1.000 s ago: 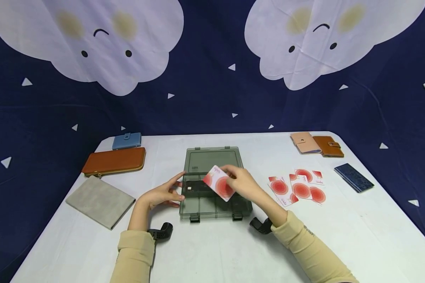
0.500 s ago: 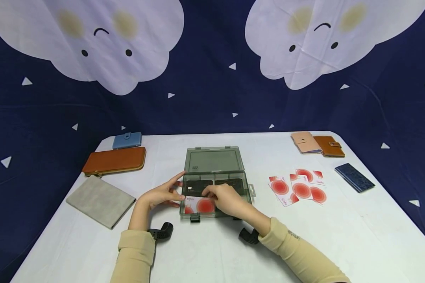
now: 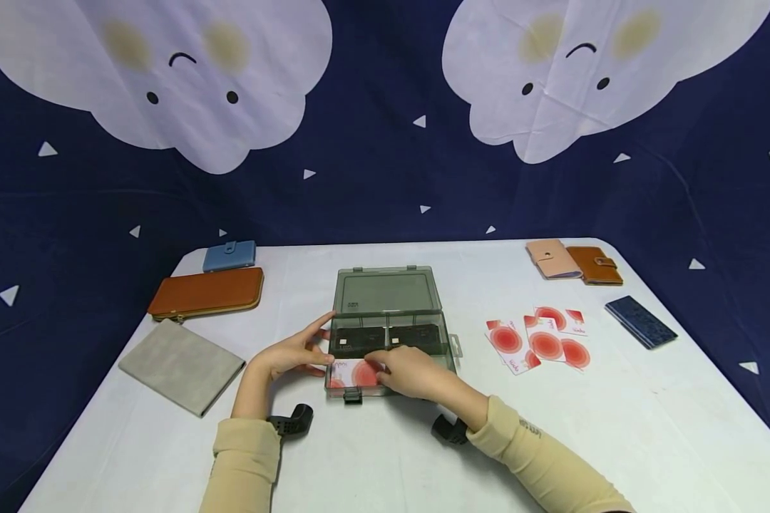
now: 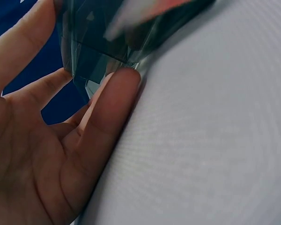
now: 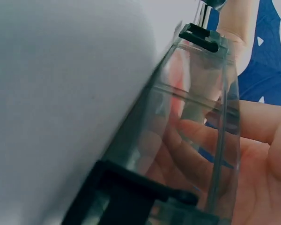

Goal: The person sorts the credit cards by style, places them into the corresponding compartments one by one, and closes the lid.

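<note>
A translucent green divided storage box (image 3: 443,363) lies with its lid (image 3: 388,292) laid back. A black card (image 3: 359,343) and another black card (image 3: 417,336) are in its two back compartments. In the front left compartment lies a white card with red circles (image 3: 345,372); my right hand (image 3: 413,374) pinches its right end, covering that part. Seen through the box's clear front wall in the right wrist view, the right fingers (image 5: 192,136) are bent at the card. My left hand (image 3: 295,353) touches the box's left side with extended fingers and thumb (image 4: 117,101).
Several white-and-red cards (image 3: 545,345) lie to the right. Beyond them are a dark blue wallet (image 3: 640,322), a pink wallet (image 3: 554,258) and a brown wallet (image 3: 594,266). Left are a grey folder (image 3: 182,367), a long brown wallet (image 3: 208,292) and a blue wallet (image 3: 229,256).
My right hand has brought the white-and-red card from above the box down into the front left compartment, and it now lies flat there. The left hand has stayed at the box's side.
</note>
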A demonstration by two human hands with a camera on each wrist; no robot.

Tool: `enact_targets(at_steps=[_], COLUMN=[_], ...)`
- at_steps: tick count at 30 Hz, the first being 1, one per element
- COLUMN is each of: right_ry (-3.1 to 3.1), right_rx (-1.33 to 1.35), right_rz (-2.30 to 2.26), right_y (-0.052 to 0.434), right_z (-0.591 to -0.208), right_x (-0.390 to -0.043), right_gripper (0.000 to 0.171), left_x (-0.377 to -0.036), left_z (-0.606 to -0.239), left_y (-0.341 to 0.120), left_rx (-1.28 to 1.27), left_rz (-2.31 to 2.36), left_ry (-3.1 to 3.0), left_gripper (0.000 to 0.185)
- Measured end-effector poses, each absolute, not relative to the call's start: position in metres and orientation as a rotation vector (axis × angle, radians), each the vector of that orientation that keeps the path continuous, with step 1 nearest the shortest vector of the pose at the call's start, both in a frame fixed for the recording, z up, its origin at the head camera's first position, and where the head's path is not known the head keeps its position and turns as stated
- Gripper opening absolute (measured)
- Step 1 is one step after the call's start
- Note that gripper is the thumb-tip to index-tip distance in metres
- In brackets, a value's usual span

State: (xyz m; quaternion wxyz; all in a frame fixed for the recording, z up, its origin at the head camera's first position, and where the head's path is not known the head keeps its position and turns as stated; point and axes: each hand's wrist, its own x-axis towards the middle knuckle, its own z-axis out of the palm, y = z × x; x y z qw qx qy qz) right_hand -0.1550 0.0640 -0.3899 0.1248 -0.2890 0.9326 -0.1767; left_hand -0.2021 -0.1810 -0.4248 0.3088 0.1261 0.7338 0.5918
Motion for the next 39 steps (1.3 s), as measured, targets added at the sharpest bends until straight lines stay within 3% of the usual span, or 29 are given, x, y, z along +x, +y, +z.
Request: enact_targets(at_steps=[11,23,29,39], right_ry=[2.789,3.031,3.015,2.794], right_rx=[-0.768,-0.467,-0.301,-0.042], right_rz=[-0.708,-0.919,-0.754,-0.438], right_y=[0.085,0.17,0.213,0.25], right_z=[-0.377,-0.37,-0.376,-0.377], right_x=[-0.155,-0.164,-0.168,-0.162], right_gripper=[0.027,0.022,0.034,0.079], left_x=[-0.201,-0.202,-0.202,-0.201], left_z=[-0.424,-0.425,-0.425,-0.424], left_y=[-0.181,-0.18,-0.181,-0.181], left_rx=[0.339,0.329,0.321,0.34], left_rz=[1.564,1.564,1.563,1.564], left_ry=[1.939,1.941,1.955,1.946], left_gripper=[0.094,0.094,0.094,0.097])
